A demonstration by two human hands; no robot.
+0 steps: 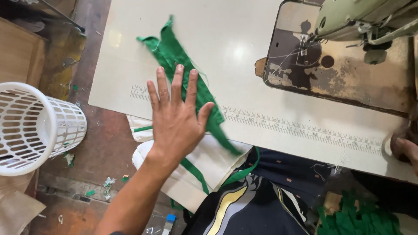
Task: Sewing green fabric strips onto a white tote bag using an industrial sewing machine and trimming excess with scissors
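We're at the sewing table, cream top w/ a ruler strip along the front edge; worn green sewing machine sits at the far right corner. White plastic basket stands on the scrap-littered floor to the left. Our left hand lies flat, fingers spread, pressing the green fabric strip onto the tabletop, its lower end hanging off the edge over white cloth w/ green trim. Looks like the smoothing-and-positioning step. Right hand is at the table's right edge, mostly cut off; can't tell its grip.
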